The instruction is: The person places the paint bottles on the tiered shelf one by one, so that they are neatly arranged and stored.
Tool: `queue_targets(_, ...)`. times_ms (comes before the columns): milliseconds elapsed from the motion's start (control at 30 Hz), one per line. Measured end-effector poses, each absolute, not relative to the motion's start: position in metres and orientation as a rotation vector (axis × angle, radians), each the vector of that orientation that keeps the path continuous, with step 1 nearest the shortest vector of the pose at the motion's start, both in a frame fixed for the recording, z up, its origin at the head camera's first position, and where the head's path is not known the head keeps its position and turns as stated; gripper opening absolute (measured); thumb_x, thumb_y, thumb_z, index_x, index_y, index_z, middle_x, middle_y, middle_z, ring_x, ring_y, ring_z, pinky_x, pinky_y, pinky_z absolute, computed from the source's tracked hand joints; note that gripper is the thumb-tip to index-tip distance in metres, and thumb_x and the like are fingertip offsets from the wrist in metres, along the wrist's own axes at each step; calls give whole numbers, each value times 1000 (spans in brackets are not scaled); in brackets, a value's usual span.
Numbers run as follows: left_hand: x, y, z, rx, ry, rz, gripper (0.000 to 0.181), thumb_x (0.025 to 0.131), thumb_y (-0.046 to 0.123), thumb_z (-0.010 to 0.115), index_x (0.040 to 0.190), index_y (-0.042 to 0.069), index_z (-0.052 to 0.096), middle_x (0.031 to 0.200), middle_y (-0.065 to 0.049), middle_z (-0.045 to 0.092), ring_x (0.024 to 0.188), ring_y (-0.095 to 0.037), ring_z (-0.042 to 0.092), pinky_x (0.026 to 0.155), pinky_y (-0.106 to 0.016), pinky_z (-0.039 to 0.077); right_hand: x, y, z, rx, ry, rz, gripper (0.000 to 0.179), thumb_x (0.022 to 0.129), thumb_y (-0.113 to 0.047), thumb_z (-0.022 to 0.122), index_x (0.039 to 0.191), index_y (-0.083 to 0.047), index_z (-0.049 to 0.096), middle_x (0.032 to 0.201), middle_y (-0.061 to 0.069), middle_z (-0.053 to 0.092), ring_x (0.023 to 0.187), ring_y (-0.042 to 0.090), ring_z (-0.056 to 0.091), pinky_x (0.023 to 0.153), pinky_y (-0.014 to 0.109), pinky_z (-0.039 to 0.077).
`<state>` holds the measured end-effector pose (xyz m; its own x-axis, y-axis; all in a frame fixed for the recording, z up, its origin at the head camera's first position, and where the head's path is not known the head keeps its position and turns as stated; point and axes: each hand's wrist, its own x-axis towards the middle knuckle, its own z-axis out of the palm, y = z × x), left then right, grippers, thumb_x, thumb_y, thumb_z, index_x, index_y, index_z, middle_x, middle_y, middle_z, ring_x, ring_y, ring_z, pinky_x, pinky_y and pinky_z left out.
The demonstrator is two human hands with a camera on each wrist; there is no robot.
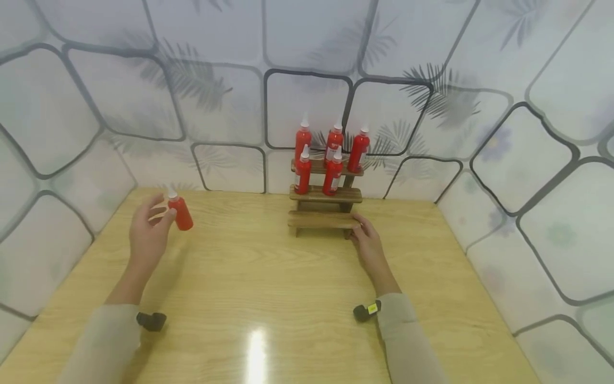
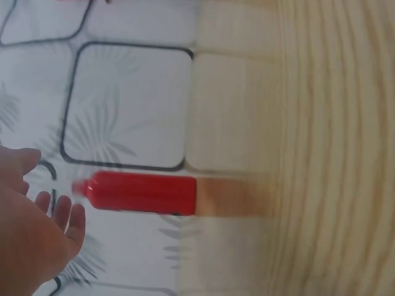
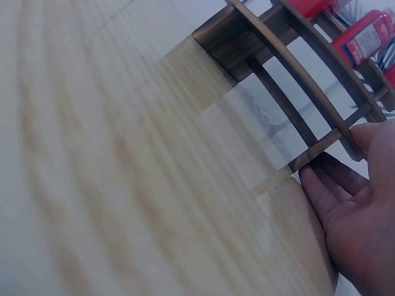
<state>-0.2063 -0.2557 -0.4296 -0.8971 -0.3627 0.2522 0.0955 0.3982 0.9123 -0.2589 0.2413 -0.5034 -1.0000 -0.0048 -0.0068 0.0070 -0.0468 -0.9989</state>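
On the left part of the table, a red squeeze bottle (image 1: 183, 214) with a pale pointed nozzle stands upright. My left hand (image 1: 150, 226) is beside it, thumb and fingers spread around its upper part. In the left wrist view, the fingers (image 2: 75, 229) are parted near the nozzle of the bottle (image 2: 145, 193), with a gap visible. My right hand (image 1: 368, 242) grips the right end of the lowest step of a three-step wooden rack (image 1: 316, 219), thumb on top and fingers underneath. Several red bottles (image 1: 333, 177) stand on the rack's two upper steps.
The rack stands near the back of the light wooden table (image 1: 240, 277), close to the patterned wall (image 1: 230, 168). More patterned wall encloses the left and right sides. A bright light reflection (image 1: 256, 354) lies on the tabletop at the front.
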Motion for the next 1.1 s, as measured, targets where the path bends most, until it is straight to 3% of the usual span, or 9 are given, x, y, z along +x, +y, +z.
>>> queue_targets(200,-228,-266,-443,274,-2241,-1545,54,100,22,62,151,13,45,152,-10,43,128,-29,50,98,-21,46,-260,242,-505,1,2145,-2290,46,108,-21,48,151,-8,42,155,23,39,143,35,43,116,35,42)
queue_targets(333,-239,-269,-447,369,-2224,-1602,56,99,21,62,152,15,44,155,-9,41,132,-26,48,104,-28,46,-260,239,-504,29,2151,-2285,45,108,-19,47,151,-8,42,155,22,39,142,35,43,115,35,42)
queue_targets(600,-250,-267,-454,432,-2154,-1716,56,97,15,65,149,16,46,151,-3,44,131,-18,48,101,-23,49,-261,238,-501,55,2128,-2309,43,107,-16,47,149,-8,44,153,23,41,141,34,44,116,36,42)
queue_targets(833,-256,-266,-459,428,-2129,-1763,57,97,14,67,149,17,45,155,-3,44,139,-25,44,116,-43,40,-261,239,-501,38,2156,-2289,43,107,-16,47,150,-8,43,155,22,39,142,35,43,117,40,41)
queue_targets(1100,-258,-265,-460,400,-2164,-1773,60,98,15,66,152,19,40,158,-8,42,140,-26,44,119,-47,37,-261,240,-503,38,2161,-2295,43,107,-16,48,149,-7,44,155,22,39,141,35,43,117,41,41)
